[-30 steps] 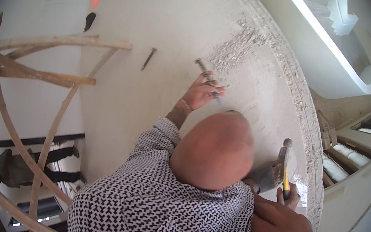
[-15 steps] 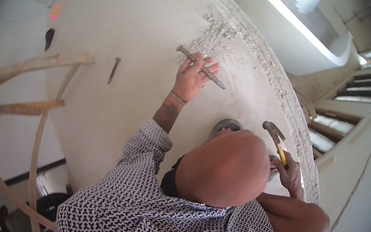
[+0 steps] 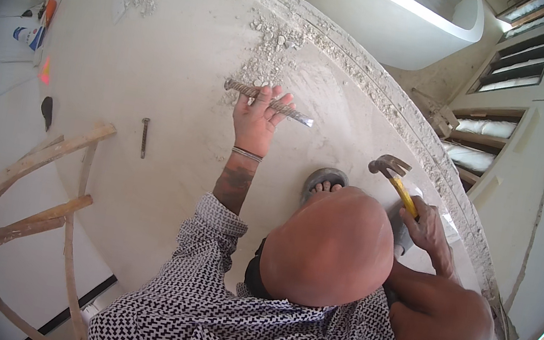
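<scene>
A ribbed steel chisel (image 3: pixel 234 86) lies across the fingers of my left hand (image 3: pixel 255 121), its battered head to the left and its bright flat tip to the right. The left fingers curl loosely on it, above the pale floor beside a heap of rubble (image 3: pixel 269 52). My right hand (image 3: pixel 428 229) grips the yellow handle of a claw hammer (image 3: pixel 390 166) near my right knee, its metal head up and toward the floor groove. A second steel chisel or bolt (image 3: pixel 144 138) rests on the floor to the left.
A chipped groove (image 3: pixel 379 80) curves across the floor from the far side to the right. Beyond it stands a white curved tub-like basin (image 3: pixel 408 31). Wooden trestle legs (image 3: pixel 39 158) are at left, and a shelved wall opening (image 3: pixel 487 136) is at right. My sandalled foot (image 3: pixel 325 182) is close in.
The view has shifted, so floor things sit lower at left. My left fingers have drawn in around the chisel, which is held more level. The hammer stays in my right hand.
</scene>
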Demonstrator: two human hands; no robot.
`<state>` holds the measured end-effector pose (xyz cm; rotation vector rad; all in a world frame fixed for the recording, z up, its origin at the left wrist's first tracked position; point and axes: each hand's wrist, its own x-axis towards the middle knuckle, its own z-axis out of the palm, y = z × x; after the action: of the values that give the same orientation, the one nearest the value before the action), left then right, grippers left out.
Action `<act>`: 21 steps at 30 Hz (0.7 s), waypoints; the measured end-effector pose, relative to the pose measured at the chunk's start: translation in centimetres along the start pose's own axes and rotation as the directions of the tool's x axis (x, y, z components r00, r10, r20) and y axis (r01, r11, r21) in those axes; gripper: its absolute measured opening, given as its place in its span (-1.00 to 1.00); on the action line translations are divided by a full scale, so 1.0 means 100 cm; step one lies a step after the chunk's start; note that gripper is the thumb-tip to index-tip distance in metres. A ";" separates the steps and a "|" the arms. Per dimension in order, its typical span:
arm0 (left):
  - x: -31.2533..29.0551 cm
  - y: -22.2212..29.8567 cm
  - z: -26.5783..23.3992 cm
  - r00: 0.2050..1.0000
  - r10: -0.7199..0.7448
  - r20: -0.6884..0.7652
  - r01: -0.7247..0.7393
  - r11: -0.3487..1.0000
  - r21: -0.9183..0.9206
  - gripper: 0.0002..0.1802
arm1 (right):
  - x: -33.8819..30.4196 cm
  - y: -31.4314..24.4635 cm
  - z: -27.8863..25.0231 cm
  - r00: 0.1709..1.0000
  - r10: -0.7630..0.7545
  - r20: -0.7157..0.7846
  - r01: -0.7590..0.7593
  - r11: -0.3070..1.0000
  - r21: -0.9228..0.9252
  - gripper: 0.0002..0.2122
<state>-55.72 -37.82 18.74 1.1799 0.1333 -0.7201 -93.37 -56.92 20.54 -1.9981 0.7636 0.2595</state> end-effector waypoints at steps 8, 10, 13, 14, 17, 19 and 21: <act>-0.003 -0.031 0.036 0.990 0.088 0.110 -0.109 0.972 0.207 -0.74 | -0.022 0.015 0.012 1.000 0.013 -0.008 -0.014 0.994 -0.108 -0.70; -0.003 -0.036 0.035 0.992 0.092 0.092 -0.110 0.970 0.216 -0.78 | -0.020 0.018 0.013 0.999 0.041 -0.009 -0.042 0.995 -0.088 -0.70; -0.007 -0.045 0.031 0.999 0.016 0.035 -0.025 0.968 0.251 -0.78 | -0.021 0.031 0.015 0.999 0.050 -0.015 -0.050 0.998 -0.023 -0.70; -0.010 -0.052 0.029 0.999 -0.012 0.040 0.000 0.956 0.292 -0.77 | -0.020 0.037 0.016 0.998 0.061 -0.019 -0.061 0.998 -0.008 -0.70; -0.015 -0.062 0.029 0.997 -0.067 0.029 0.050 0.922 0.384 -0.73 | -0.018 0.050 0.018 0.996 0.082 -0.018 -0.081 0.995 0.063 -0.71; -0.020 -0.073 0.030 0.992 -0.124 -0.002 0.117 0.929 0.352 -0.72 | -0.012 0.059 0.021 0.995 0.103 -0.016 -0.101 0.991 0.083 -0.71; -0.024 -0.080 0.036 0.990 -0.136 -0.023 0.136 0.929 0.345 -0.71 | 0.002 0.070 0.025 0.994 0.107 0.001 -0.106 0.983 0.147 -0.71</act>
<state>-63.09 -41.41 14.92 1.5182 0.0898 -0.8911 -97.15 -57.37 14.19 -1.8227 0.8703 0.2516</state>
